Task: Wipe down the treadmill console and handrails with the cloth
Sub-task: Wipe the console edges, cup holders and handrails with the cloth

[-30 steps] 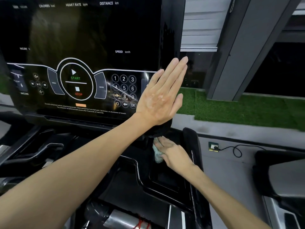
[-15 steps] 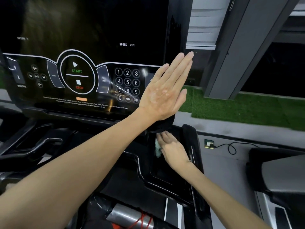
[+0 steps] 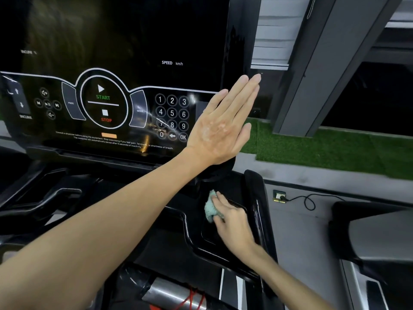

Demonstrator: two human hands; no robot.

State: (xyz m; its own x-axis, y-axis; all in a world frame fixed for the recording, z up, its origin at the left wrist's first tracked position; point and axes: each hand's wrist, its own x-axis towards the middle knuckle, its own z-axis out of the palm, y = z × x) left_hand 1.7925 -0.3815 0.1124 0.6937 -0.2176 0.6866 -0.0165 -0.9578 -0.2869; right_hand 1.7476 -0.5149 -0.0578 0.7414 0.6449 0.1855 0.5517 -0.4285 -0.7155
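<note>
The glossy black treadmill console (image 3: pixel 116 63) fills the upper left, with START and STOP marks and a number keypad. My left hand (image 3: pixel 223 124) lies flat with straight fingers against the console's lower right corner. Below it, my right hand (image 3: pixel 232 222) holds a crumpled pale teal cloth (image 3: pixel 211 206) and presses it into the black tray recess (image 3: pixel 234 193) under the console's right side. A raised black rail (image 3: pixel 257 198) borders the tray on the right. My fingers hide part of the cloth.
Black handle bars (image 3: pixel 51 198) lie at lower left. The belt end and a metal roller (image 3: pixel 169 291) show at the bottom. A neighbouring machine (image 3: pixel 375 231) stands at the right, past a floor socket with a cable (image 3: pixel 280 196). Green turf (image 3: pixel 324 148) and a grey pillar (image 3: pixel 324 63) lie beyond.
My right hand has slid the cloth slightly back and forth in the tray; more of the cloth shows now. My left hand stays flat on the console. The view dipped a little.
</note>
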